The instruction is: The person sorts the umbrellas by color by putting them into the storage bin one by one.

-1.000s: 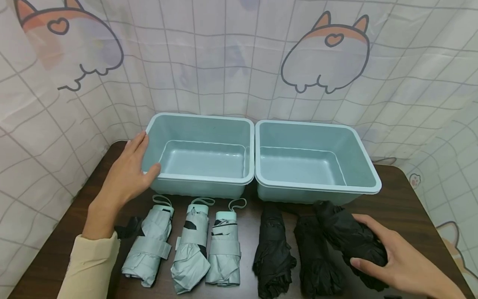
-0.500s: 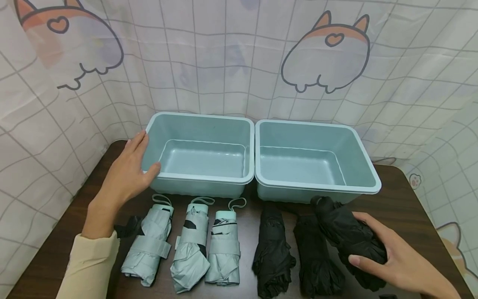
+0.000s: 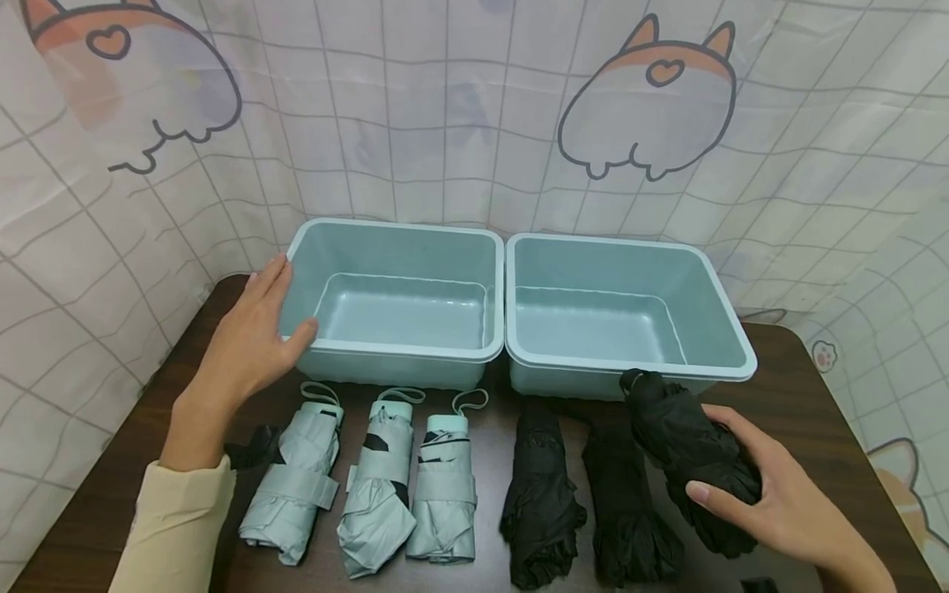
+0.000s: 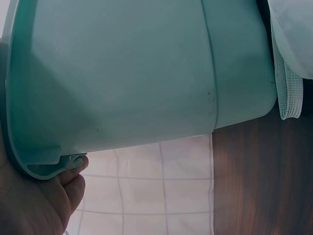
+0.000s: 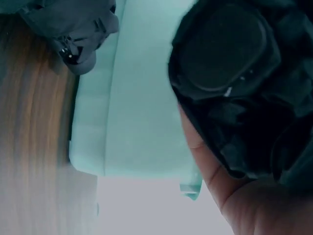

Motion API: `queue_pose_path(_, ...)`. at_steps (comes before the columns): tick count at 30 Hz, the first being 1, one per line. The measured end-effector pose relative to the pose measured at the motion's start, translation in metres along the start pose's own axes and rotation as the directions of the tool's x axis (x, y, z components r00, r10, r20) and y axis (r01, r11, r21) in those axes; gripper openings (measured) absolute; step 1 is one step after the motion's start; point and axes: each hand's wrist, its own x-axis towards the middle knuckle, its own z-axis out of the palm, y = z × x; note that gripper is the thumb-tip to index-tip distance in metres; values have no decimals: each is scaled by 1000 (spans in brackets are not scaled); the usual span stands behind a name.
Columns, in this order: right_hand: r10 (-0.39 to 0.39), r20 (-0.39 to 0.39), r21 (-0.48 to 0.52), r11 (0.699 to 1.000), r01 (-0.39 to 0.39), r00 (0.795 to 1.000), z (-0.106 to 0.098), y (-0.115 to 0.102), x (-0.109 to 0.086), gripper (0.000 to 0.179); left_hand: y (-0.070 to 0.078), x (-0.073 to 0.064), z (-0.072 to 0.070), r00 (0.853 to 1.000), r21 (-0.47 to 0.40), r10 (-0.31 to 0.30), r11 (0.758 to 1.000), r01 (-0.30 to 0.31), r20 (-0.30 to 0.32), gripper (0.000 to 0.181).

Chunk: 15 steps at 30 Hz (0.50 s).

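Observation:
My right hand grips a folded black umbrella, thumb on the near side and fingers round the far side. It tilts, its upper end in front of the right bin. In the right wrist view the umbrella's round end fills the upper right. My left hand rests on the left rim of the left pale-blue bin, fingers fairly straight, thumb at the near rim. In the left wrist view the hand touches the bin's rim corner. Both bins have bare floors.
Two black umbrellas lie left of the held one. Three pale-blue folded umbrellas with wrist loops lie in front of the left bin. A dark strap lies by the left wrist. A patterned curtain hangs behind the table.
My right hand has raised the black umbrella slightly and shifted it a little left and toward the right bin. The left hand stays at the left bin's rim.

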Motion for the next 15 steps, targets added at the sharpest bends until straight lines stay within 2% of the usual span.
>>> queue_pose_path(4,36,-8,24,999,-36,999,3,-3,3,87,-1,-1,-1,1000,-9,0,1000,0,-1,86)
queue_pose_path(7,29,7,61,998,-29,1000,6,-5,3,86,-2,0,-1,1000,-18,-1,1000,1,1,86)
queue_pose_path(11,-5,-14,70,998,6,1000,8,-8,1,85,-1,1,1,1000,-18,-4,1000,4,5,86)
queue_pose_path(15,-57,-84,120,991,67,995,9,-16,3,81,0,0,0,1000,-15,-6,1000,5,-3,86)
